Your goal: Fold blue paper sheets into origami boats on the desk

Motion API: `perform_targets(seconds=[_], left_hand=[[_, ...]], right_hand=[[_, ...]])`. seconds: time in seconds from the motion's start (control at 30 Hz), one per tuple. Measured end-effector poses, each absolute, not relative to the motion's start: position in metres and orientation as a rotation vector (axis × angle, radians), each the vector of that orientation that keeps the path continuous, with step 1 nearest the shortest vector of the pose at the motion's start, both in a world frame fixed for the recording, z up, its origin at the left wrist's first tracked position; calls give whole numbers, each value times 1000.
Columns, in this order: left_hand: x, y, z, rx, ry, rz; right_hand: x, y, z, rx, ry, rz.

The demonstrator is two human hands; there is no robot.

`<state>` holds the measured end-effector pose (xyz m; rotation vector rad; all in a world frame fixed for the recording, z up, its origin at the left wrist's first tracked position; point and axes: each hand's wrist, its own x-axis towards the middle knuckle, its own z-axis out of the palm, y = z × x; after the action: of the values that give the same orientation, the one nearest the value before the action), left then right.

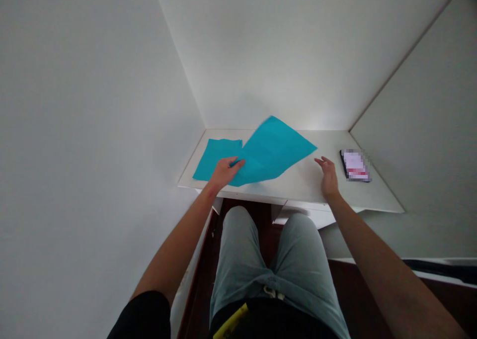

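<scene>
A blue sheet of paper (274, 147) is pinched at its left end between the thumb and fingers of my left hand (224, 171). The sheet slants up to the right above the desk, its far corner raised. Under and beside my left hand, more blue paper (216, 155) lies flat at the desk's left end; whether it is one sheet or several I cannot tell. My right hand (328, 176) is just off the sheet's right corner, fingers apart and nothing in them.
The white desk (309, 180) is set between walls on the left, back and right. A phone (356, 166) with a lit screen lies near its right end. Below the front edge is a white drawer (298, 214), close to my knees.
</scene>
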<state>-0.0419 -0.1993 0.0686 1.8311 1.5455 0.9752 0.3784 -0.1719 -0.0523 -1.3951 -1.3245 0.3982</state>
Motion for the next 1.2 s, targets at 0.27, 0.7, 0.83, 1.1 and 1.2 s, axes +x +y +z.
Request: perform_targets(seconds=[0.27, 0.7, 0.83, 1.1, 1.2], left_hand=[[-137, -156, 48, 1205, 1878, 1117], [-155, -153, 24, 1510, 2487, 770], [-111, -162, 23, 1975, 2478, 615], [-31, -202, 6, 2496, 1965, 136], [-35, -199, 1, 2450, 1987, 131]], right_hand=[[372, -178, -43, -1397, -1349, 464], [374, -176, -47, -1401, -1408, 476], [374, -178, -45, -1408, -1428, 460], [375, -177, -46, -1377, -1410, 483], [375, -176, -47, -1376, -1414, 494]])
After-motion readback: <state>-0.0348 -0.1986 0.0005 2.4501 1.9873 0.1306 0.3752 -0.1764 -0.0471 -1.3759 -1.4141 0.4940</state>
